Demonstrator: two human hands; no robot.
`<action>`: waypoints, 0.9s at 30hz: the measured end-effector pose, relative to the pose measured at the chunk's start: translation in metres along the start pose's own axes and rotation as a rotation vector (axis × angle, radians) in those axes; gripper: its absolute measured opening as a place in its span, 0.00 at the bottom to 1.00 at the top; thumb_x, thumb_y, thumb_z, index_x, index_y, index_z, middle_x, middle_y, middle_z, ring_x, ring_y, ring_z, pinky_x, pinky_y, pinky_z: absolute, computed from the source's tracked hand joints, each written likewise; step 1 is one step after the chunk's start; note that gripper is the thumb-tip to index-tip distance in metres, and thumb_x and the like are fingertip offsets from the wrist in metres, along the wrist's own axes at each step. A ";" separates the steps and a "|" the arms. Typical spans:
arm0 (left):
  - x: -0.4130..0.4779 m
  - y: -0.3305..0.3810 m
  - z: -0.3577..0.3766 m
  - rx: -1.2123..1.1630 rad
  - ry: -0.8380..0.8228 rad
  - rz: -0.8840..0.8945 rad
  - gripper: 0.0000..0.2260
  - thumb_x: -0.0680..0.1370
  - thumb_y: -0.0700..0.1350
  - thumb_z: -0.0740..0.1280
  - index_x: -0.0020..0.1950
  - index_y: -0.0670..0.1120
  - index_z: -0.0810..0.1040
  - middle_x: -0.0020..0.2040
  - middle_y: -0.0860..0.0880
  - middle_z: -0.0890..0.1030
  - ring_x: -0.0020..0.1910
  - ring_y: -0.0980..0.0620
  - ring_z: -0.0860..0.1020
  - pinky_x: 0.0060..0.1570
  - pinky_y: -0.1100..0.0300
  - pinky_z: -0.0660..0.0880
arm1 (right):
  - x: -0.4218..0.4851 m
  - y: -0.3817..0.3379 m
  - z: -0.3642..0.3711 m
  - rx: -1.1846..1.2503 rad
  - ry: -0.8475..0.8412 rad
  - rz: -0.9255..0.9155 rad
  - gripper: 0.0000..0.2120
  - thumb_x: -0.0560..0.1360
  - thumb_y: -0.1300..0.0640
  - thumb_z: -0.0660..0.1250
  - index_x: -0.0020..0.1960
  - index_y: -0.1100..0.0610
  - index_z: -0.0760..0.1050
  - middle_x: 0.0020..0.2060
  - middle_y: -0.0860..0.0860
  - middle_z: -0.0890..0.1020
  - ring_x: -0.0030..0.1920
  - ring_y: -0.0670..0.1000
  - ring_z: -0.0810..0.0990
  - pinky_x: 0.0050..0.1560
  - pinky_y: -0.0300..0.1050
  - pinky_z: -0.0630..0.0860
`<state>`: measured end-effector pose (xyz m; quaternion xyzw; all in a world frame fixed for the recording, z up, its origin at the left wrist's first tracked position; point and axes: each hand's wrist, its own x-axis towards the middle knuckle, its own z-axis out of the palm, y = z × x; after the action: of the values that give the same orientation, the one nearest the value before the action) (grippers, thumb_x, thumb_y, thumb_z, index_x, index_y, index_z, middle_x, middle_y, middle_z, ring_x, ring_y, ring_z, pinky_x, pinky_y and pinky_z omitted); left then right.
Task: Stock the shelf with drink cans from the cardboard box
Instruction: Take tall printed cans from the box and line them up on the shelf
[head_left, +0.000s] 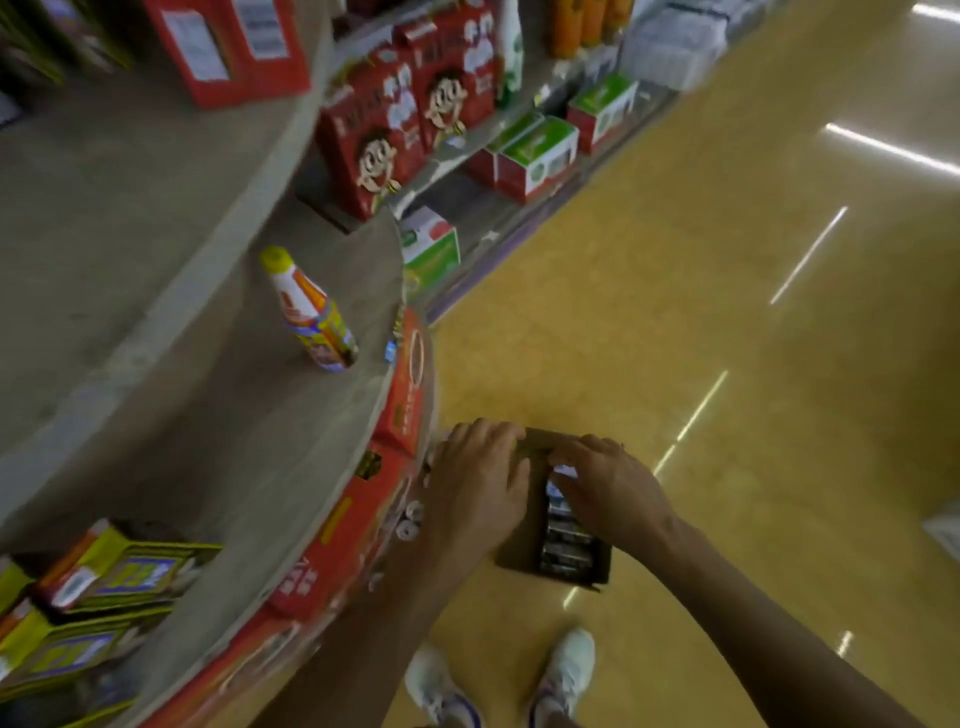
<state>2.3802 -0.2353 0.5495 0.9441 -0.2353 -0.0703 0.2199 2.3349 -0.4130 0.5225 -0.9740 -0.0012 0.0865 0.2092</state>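
Head view: cardboard box (517, 551) sits open on the floor (701, 312), just beside the shelf (234, 415) base. A row of dark drink cans (563, 540) is in it, packed tight, tops blurred. The box looks mostly full, so stocking seems barely started and most cans are left to move. Left hand (478, 483) lies on the box's near-shelf flap, fingers fairly straight. Right hand (608, 488) reaches into the far end of the row with fingers bent down on the cans; can't tell if it grips one. Pale round tops (408, 522) under the shelf edge may be cans; too blurred to say. One bottle (311, 312) stands on the shelf.
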 end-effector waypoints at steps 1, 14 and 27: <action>0.001 0.002 0.018 -0.002 -0.031 -0.008 0.20 0.77 0.55 0.55 0.61 0.49 0.78 0.56 0.50 0.80 0.58 0.46 0.76 0.58 0.50 0.73 | -0.003 0.014 0.012 0.004 -0.030 0.030 0.14 0.81 0.50 0.62 0.63 0.52 0.77 0.60 0.52 0.79 0.62 0.56 0.77 0.54 0.52 0.78; 0.015 -0.066 0.252 -0.168 -0.471 -0.100 0.20 0.82 0.50 0.65 0.73 0.51 0.71 0.68 0.50 0.74 0.68 0.48 0.70 0.64 0.56 0.68 | -0.027 0.129 0.226 0.137 -0.251 0.418 0.16 0.81 0.52 0.64 0.68 0.53 0.73 0.61 0.54 0.79 0.59 0.58 0.77 0.49 0.50 0.75; 0.050 -0.210 0.555 0.030 -0.769 -0.014 0.23 0.82 0.51 0.66 0.76 0.48 0.67 0.69 0.46 0.72 0.67 0.45 0.70 0.65 0.49 0.72 | 0.052 0.282 0.491 -0.019 -0.567 0.432 0.24 0.81 0.50 0.64 0.74 0.55 0.67 0.67 0.56 0.73 0.67 0.58 0.72 0.62 0.52 0.74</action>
<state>2.3794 -0.3048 -0.0422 0.8536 -0.2949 -0.4173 0.1014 2.2934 -0.4686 -0.0416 -0.8910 0.1459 0.3958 0.1682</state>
